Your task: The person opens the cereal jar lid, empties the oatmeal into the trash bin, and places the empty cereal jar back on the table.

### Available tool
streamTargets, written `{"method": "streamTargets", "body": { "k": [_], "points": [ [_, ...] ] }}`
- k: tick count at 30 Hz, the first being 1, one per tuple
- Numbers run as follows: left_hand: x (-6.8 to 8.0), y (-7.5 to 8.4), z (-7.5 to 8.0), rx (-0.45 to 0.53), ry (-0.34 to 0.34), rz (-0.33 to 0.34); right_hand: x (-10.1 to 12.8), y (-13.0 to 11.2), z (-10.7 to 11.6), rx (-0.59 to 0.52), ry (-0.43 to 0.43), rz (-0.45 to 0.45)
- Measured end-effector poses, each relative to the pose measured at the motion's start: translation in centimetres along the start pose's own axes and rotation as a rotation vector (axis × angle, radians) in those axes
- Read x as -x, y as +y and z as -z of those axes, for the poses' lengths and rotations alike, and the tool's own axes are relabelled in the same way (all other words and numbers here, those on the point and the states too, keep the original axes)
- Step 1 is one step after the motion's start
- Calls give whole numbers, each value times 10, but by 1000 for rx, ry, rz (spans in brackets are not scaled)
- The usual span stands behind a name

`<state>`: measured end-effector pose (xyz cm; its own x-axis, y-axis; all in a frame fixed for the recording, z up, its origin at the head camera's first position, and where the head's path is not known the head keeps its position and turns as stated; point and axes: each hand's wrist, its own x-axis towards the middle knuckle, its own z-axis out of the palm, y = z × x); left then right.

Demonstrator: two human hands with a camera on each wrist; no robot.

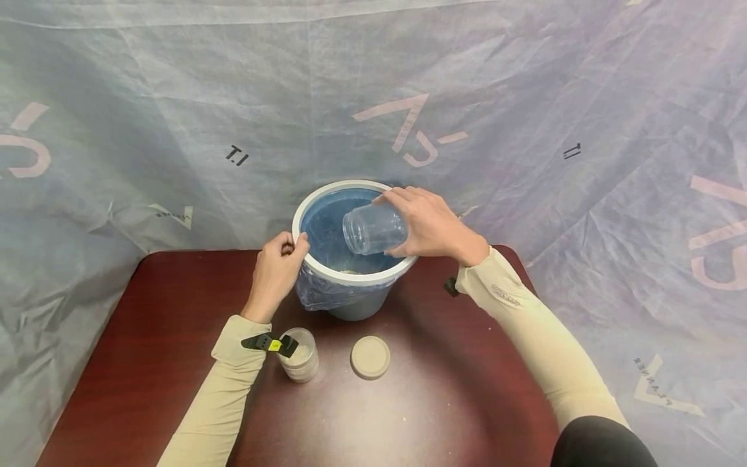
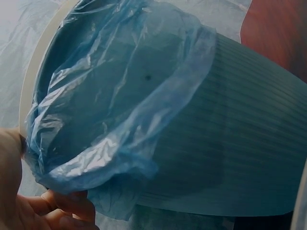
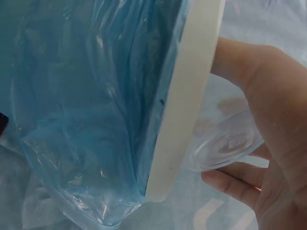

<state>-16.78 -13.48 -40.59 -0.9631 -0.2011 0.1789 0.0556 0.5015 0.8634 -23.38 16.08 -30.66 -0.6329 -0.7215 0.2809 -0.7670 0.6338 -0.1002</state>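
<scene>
A trash bin (image 1: pixel 357 310) with a white rim (image 1: pixel 354 279) stands on the table, lined with a blue plastic bag (image 1: pixel 318 290) folded over its outside. My left hand (image 1: pixel 276 274) grips the bin's rim at the left, thumb on top and fingers curled below; the left wrist view shows those fingers (image 2: pixel 72 207) by the bag's edge. In my right hand (image 1: pixel 428 222) is a clear plastic jar (image 1: pixel 376 229), tipped on its side over the bin with its mouth to the left. The jar looks empty. Some pale bits lie inside the bin near the front.
Below the left wrist stands another clear jar (image 1: pixel 302 370) with pale contents. Right of it a round beige lid (image 1: pixel 370 357) lies flat on the dark red table (image 1: pixel 175 311). Small crumbs dot the tabletop. Printed grey sheeting (image 1: pixel 280 97) hangs behind and at both sides.
</scene>
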Motion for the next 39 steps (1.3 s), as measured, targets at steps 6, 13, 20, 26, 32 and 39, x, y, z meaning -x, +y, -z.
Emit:
{"method": "streamTargets", "body": {
  "k": [6, 13, 20, 26, 32, 39],
  "points": [
    [0, 0, 0, 2, 1, 4, 11, -3, 1, -40, 109, 6],
    [0, 0, -1, -1, 2, -8, 26, -9, -4, -101, 305, 56],
    [-1, -2, -2, -4, 9, -18, 38, -17, -12, -154, 418, 84],
    [-2, -3, -2, -7, 0, -24, 44, -17, -20, -205, 447, 64],
    [-1, -4, -2, -5, 4, -19, 50, -19, -27, -257, 508, 57],
    [-2, -3, -2, -9, -7, -24, 58, -24, -34, -312, 624, 7]
  ]
}}
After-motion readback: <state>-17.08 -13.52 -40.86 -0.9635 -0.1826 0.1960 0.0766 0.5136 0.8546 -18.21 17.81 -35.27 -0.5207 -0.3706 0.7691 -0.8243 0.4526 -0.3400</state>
